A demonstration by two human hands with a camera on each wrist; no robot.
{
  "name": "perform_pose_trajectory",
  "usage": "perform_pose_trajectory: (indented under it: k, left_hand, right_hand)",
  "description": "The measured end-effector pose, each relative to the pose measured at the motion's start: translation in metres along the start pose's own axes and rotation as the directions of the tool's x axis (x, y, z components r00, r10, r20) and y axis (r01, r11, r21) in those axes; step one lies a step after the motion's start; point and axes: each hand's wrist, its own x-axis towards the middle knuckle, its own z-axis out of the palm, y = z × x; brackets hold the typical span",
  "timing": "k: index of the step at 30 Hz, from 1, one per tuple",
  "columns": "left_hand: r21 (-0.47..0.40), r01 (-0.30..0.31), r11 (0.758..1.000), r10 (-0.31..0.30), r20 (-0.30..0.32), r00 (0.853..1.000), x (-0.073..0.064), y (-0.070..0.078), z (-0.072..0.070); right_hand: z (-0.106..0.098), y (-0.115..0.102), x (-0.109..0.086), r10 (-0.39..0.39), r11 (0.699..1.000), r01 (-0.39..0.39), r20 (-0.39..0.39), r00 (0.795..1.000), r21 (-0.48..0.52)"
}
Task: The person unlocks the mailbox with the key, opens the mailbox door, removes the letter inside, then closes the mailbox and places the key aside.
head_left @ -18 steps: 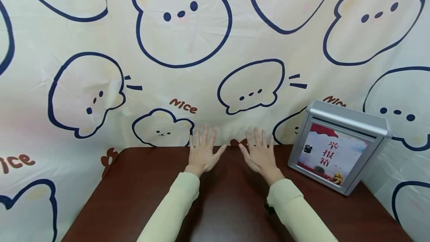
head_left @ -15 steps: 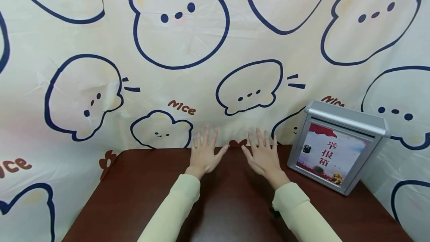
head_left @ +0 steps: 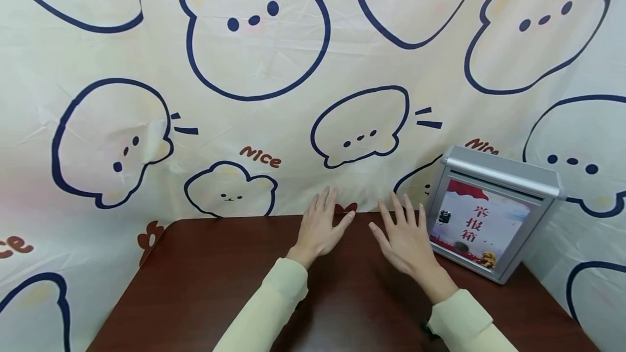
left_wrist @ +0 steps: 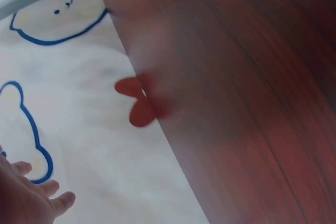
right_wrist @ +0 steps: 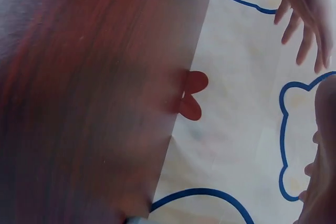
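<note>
Over the far part of the brown table, my left hand (head_left: 318, 232) reaches forward with its fingers extended and holds nothing. To its right my right hand (head_left: 407, 239) is also spread out, palm down and holding nothing, its fingers beside the left edge of a silver-framed box (head_left: 484, 219). The box stands tilted at the table's right, with a slot under its lid and red Chinese characters on its front panel. In the left wrist view, fingers of my left hand (left_wrist: 31, 198) show at the lower left. The right wrist view catches both hands at its right side.
A dark brown wood-grain table (head_left: 210, 276) fills the lower area. Right behind its far edge hangs a pale cloth (head_left: 274, 124) printed with blue-outlined bears, which also runs down both sides.
Both hands have shifted to the right, the right one coming closer to the box. The head view has turned slightly, and the box stays in place.
</note>
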Motion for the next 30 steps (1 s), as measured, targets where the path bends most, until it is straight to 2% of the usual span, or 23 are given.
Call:
perform_pose_trajectory:
  k: [6, 11, 16, 20, 23, 26, 30]
  left_hand:
    - [-0.053, -0.013, 0.998, 0.014, 0.017, 1.000, 0.004, 0.013, 0.002]
    - [-0.106, -0.009, 0.994, 0.015, 0.057, 0.998, 0.004, 0.025, 0.017]
    - [-0.186, -0.003, 0.982, 0.017, 0.074, 0.997, 0.009, 0.042, 0.028]
    - [-0.309, 0.009, 0.951, 0.014, 0.074, 0.997, 0.013, 0.054, 0.033]
    - [-0.384, 0.025, 0.923, 0.008, 0.086, 0.996, 0.016, 0.061, 0.035]
    - [-0.411, 0.029, 0.911, 0.011, 0.095, 0.995, 0.019, 0.067, 0.037]
    - [-0.438, 0.017, 0.899, 0.030, 0.101, 0.994, 0.024, 0.074, 0.043]
  right_hand:
    - [-0.011, 0.009, -0.011, -0.002, 0.999, 0.008, -0.125, 0.992, 0.048]
    - [-0.023, 0.022, -0.027, 0.026, 0.996, -0.003, -0.238, 0.971, 0.093]
    - [-0.042, 0.038, -0.039, 0.063, 0.992, -0.018, -0.375, 0.925, 0.123]
    - [-0.057, 0.060, -0.049, 0.129, 0.986, -0.061, -0.482, 0.867, 0.155]
    - [-0.067, 0.074, -0.058, 0.202, 0.975, -0.121, -0.524, 0.828, 0.185]
    - [-0.074, 0.085, -0.067, 0.257, 0.965, -0.180, -0.528, 0.809, 0.193]
    - [-0.081, 0.095, -0.076, 0.317, 0.948, -0.256, -0.505, 0.803, 0.188]
